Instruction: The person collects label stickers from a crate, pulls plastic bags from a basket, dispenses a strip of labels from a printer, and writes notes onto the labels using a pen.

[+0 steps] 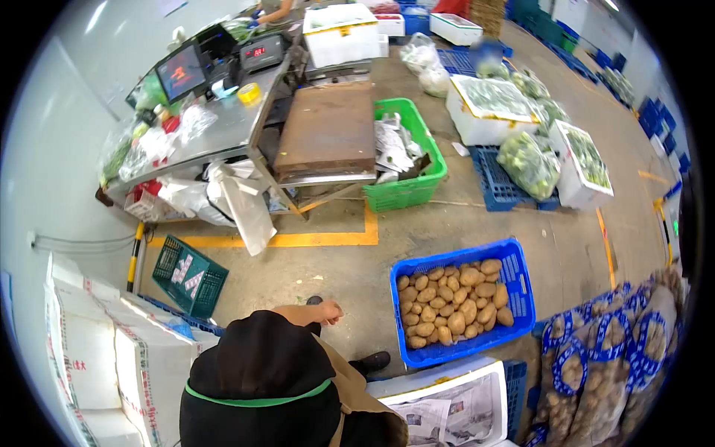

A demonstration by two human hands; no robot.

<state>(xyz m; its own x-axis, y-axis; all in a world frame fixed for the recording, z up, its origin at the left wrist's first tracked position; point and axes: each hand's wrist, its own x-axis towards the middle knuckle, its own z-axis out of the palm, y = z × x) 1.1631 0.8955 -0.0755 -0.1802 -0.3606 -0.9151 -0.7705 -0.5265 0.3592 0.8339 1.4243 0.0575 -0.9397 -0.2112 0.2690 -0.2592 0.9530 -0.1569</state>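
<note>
My left hand [329, 311] hangs low over the floor, beyond the black fabric with a green band [257, 365] that fills the bottom of the head view. Its fingers look loosely curled and slightly apart, with nothing visible in them. The hand touches nothing. A blue crate [527, 287] full of loose potatoes [454, 304] stands on the floor to its right. Nearer and lower is a white foam box [495, 395] lined with newspaper [447, 417]. My right hand is out of sight. A tan apron [357, 387] and a dark shoe [372, 362] show beside the black fabric.
Left stands a dark green basket [190, 276]; white foam boxes [97, 365] are stacked below. A metal table [223, 130] carries bags and scales. Beside it are a platform scale [328, 127] and a green crate [406, 195]. Netted sacks [596, 372] lie right. Another person's arm [277, 13] shows behind.
</note>
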